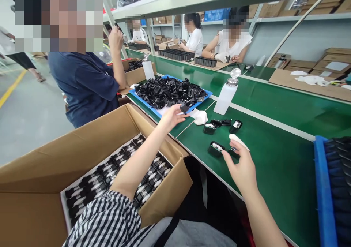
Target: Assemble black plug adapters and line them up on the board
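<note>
My left hand (173, 118) is at the near edge of a blue tray (159, 114) heaped with black plastic parts (167, 91). Its fingers pinch one black plastic piece (184, 108). Over the green bench, my right hand (242, 164) has its thumb and fingers curled around a small black housing (234, 152), partly hidden by the hand. A white cover shows on one finger. Just left of the thumb stands an open black housing (215, 149) with white and green parts inside. Behind it are two more such housings, one (210, 128) left, another (236, 126) right, with black plug pieces (225, 122) nearby.
A white dispenser bottle (226, 97) stands behind the housings, beside a crumpled white cloth (201, 117). A cardboard box (164, 206) with rows of black and white parts is at my left. A blue crate (323, 188) borders the right. A co-worker (85, 82) is close at left; others sit opposite.
</note>
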Motion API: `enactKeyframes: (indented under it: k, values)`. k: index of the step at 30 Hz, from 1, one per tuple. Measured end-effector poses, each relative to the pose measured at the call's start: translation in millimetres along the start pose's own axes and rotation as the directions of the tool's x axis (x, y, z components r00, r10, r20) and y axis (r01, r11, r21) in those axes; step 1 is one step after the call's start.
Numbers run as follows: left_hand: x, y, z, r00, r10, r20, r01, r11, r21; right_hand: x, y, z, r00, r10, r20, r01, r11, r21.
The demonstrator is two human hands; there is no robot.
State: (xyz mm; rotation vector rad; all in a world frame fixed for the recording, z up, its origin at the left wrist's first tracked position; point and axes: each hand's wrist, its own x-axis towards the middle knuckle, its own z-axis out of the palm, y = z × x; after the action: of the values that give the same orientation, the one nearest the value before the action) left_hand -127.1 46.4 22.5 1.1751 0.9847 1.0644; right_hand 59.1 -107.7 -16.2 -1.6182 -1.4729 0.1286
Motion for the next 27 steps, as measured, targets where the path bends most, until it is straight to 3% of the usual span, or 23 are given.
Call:
enactKeyframes:
  k: [1,3,6,10,12,14,16,18,20,22,27]
  values:
    - [-9.2,3.1,8.6,0.992,-0.041,0.120,0.061,0.984,-0.169,4.4,-6.1,-2.1,0.999,0.035,0.008,-0.035,0.994,0.102]
    - [-25.1,7.1,25.2,0.949,-0.079,0.305,0.188,0.919,-0.348,15.2,-19.1,-4.0,0.996,0.082,0.038,-0.089,0.951,0.295]
    - [-41.1,8.5,46.1,0.894,-0.106,0.435,0.297,0.868,-0.399,33.9,-34.7,-1.3,0.991,0.093,0.094,-0.125,0.892,0.435]
    - [-51.1,6.8,63.4,0.862,-0.063,0.504,0.264,0.903,-0.339,51.8,-38.3,3.8,0.990,0.086,0.111,-0.121,0.924,0.363]
    - [-52.6,5.4,66.0,0.857,-0.065,0.511,0.175,0.970,-0.169,53.3,-33.3,2.7,0.993,0.096,0.072,-0.115,0.934,0.338]
    - [-51.6,2.2,64.5,0.881,-0.029,0.472,-0.026,0.994,0.110,49.4,-25.7,-0.5,0.995,0.085,0.051,-0.096,0.953,0.289]
    - [-48.8,-3.5,60.9,0.885,0.050,0.463,-0.251,0.889,0.383,41.8,-16.9,-3.0,0.997,0.054,0.060,-0.065,0.980,0.190]
    - [-45.3,-11.6,57.9,0.843,0.072,0.533,-0.404,0.739,0.539,33.1,-8.8,-2.4,0.996,0.034,0.078,-0.040,0.996,0.076]
    - [-42.5,-20.4,57.4,0.779,0.021,0.627,-0.490,0.644,0.587,25.6,-2.6,1.1,0.993,0.033,0.114,-0.032,0.999,-0.009]
    - [-41.5,-27.6,59.0,0.738,0.004,0.675,-0.540,0.604,0.587,21.0,0.9,5.1,0.985,0.047,0.166,-0.038,0.998,-0.054]
    - [-46.4,-33.1,62.3,0.727,0.068,0.683,-0.606,0.531,0.592,21.9,-1.3,3.3,0.947,0.145,0.285,-0.118,0.987,-0.108]
